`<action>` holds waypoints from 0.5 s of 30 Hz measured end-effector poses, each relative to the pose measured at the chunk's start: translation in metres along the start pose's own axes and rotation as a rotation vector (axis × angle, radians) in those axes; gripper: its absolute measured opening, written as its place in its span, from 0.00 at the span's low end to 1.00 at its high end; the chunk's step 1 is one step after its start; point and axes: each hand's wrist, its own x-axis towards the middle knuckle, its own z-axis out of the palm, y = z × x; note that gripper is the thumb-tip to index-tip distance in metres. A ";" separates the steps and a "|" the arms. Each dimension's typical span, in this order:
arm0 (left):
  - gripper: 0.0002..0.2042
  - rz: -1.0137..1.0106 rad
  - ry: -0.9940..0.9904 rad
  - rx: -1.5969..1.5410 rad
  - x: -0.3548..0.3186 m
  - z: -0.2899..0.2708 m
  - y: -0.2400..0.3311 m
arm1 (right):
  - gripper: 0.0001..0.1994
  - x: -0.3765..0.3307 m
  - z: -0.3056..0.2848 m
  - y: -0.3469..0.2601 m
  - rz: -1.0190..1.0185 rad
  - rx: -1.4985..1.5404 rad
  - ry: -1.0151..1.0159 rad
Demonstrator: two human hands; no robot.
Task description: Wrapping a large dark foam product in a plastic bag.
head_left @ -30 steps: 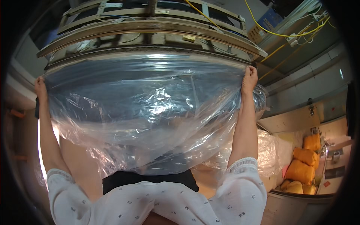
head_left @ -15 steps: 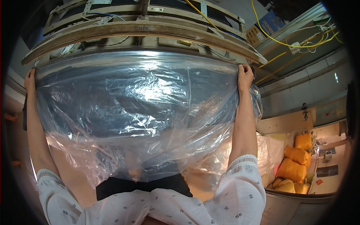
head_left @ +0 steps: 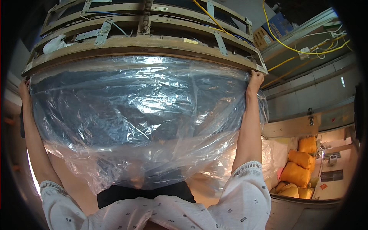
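Observation:
A large clear plastic sheet, shiny and wrinkled, spreads between my outstretched arms over a dark surface and hangs down toward my body. At its far left corner my left hand is closed on the sheet's edge, its fingertips partly hidden. My right hand pinches the far right corner, just under the end of a long wooden bar. That bar lies along the sheet's far edge and covers it between my hands.
Behind the bar is a slatted wooden frame with metal brackets and a spring. A yellow cable hangs at the upper right near a blue box. Orange bundles are stacked lower right.
The wooden bar has come down and toward me onto the sheet's far edge, closing the gap seen before. Both hands keep their grip, the left slightly lower and farther left, the right slightly farther right.

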 end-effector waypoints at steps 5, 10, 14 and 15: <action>0.20 0.188 0.084 0.257 0.000 -0.006 0.002 | 0.20 0.001 0.001 0.002 0.029 -0.025 -0.052; 0.20 0.376 -0.226 0.441 -0.023 -0.018 0.008 | 0.23 0.023 -0.046 0.015 0.445 1.032 -0.652; 0.21 0.299 -0.097 0.521 -0.035 -0.053 0.039 | 0.19 -0.061 -0.147 -0.035 0.293 0.913 -0.375; 0.21 0.302 -0.070 0.634 -0.012 -0.120 0.043 | 0.18 -0.087 -0.167 -0.017 0.329 0.963 -0.475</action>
